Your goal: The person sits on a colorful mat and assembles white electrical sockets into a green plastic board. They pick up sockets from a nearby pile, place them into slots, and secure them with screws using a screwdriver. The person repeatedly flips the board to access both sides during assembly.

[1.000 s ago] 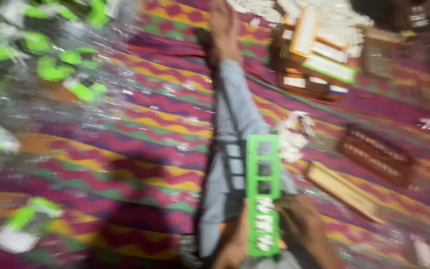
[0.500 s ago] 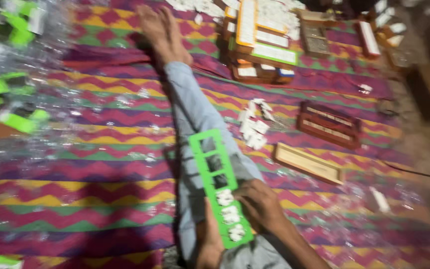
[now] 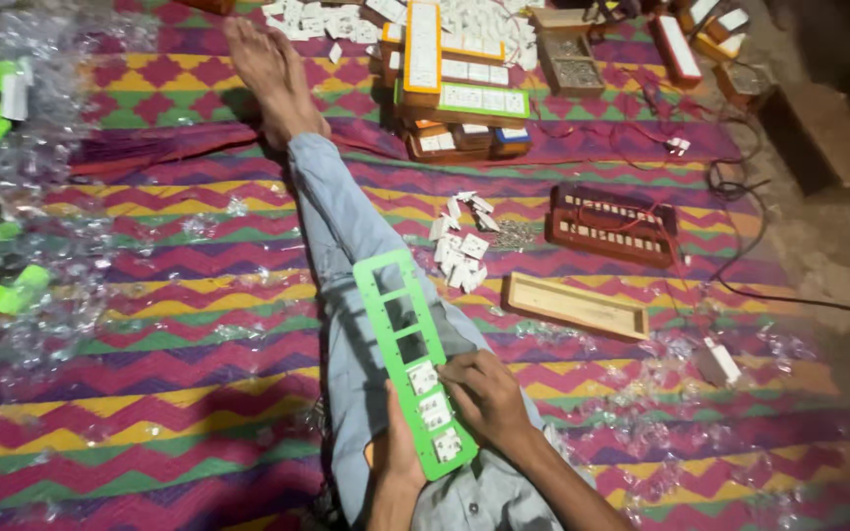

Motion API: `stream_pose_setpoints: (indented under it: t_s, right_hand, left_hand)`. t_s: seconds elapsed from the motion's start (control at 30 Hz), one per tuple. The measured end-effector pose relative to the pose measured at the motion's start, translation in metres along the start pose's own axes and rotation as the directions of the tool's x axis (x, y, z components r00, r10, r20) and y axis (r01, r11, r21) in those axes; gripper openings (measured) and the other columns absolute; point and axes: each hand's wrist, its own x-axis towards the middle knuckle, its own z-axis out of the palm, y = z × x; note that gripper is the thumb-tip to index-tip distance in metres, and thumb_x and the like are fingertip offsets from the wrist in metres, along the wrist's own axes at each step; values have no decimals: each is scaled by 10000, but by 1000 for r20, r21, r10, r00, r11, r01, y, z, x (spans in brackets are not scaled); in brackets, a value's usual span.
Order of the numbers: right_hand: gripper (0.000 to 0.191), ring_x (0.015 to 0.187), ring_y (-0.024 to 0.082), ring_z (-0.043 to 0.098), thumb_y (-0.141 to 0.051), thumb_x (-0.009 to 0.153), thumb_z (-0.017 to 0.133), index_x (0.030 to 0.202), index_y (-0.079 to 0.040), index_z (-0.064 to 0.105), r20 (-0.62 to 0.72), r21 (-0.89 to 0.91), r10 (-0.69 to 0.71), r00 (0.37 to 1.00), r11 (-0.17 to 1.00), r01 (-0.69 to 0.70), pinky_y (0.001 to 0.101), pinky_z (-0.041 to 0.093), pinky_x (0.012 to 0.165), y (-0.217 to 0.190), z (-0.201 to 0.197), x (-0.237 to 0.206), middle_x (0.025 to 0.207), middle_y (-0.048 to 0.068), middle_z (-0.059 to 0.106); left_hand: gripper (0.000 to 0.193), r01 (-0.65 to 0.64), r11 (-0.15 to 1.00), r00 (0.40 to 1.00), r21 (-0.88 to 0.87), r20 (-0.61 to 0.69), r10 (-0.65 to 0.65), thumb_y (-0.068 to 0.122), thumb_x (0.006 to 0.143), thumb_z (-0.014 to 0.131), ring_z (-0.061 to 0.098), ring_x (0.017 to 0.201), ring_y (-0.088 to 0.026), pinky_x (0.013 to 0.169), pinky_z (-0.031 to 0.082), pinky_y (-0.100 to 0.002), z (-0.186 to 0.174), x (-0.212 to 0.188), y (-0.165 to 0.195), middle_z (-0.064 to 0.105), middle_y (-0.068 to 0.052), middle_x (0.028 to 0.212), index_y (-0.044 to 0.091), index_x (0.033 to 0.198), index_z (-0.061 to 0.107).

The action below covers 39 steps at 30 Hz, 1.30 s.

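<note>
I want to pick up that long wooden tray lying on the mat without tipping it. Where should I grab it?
Grip the wooden tray across its narrow width near the middle, coming from above. It lies flat and open side up on the mat, long and slim, so a mid-length pinch on the two long walls probably keeps it level.

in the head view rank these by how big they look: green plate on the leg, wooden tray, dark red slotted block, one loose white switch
1. Green plate, though it lies nearest the camera.
2-3. Dark red slotted block and wooden tray look about alike; no ranking between them.
4. Loose white switch, clearly smallest.
</note>
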Motion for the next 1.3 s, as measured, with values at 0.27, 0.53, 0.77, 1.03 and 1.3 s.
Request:
stream_pose_setpoints:
  t_s: [0.27, 0.53, 0.77, 1.03, 1.3]
  right_hand:
    - [192, 898, 297, 707, -15, 828, 787, 1003, -35, 711, -153, -27, 23, 988, 999, -27, 376, 563, 776, 21, 10, 6, 995, 118, 720]
    - [180, 871, 250, 726, -44, 857, 777, 1033, -9, 762, -72, 163, 143, 987, 978, -130, 339, 565, 758, 40, 30, 41, 951, 121, 727]
    - [136, 843, 186, 689, -67, 853, 795, 983, -28, 781, 7, 293, 220, 976, 932, -212, 296, 536, 706, 46, 50, 46, 930, 82, 721]
    - [140, 833, 131, 631, -82, 860, 798, 986, -32, 763, 107, 357, 300, 948, 878, -318, 256, 501, 713, 52, 53, 43, 976, 46, 684]
    - [128, 874, 161, 654, -64, 883, 777, 1004, -31, 751, 51, 328, 257, 965, 908, -259, 278, 512, 751, 47, 50, 41, 971, 60, 680]
  left_hand:
    - [664, -145, 954, 987, 264, -27, 158, 617, 1027, 348, 641, 1096, -175, 922, 521, -343, 23, 29, 15, 658, -28, 1250, 119, 1408, 565]
    - [629, -338, 914, 939, 223, 16, 343, 574, 1050, 344, 609, 1146, -202, 980, 491, -358, 29, 65, 43, 635, -50, 1286, 96, 1402, 552]
    - [659, -413, 890, 905, 193, -28, 425, 570, 1032, 311, 577, 1243, -218, 1058, 444, -356, 19, 57, 50, 613, -61, 1350, 85, 1428, 518]
    - [668, -334, 935, 941, 118, -15, 338, 604, 1063, 305, 630, 1111, -218, 961, 506, -347, 7, 60, 51, 648, -78, 1221, 61, 1341, 577]
    - [647, -351, 914, 936, 207, 47, 349, 582, 1070, 289, 638, 1001, -174, 861, 518, -293, 10, 55, 49, 661, -62, 1131, 49, 1268, 599]
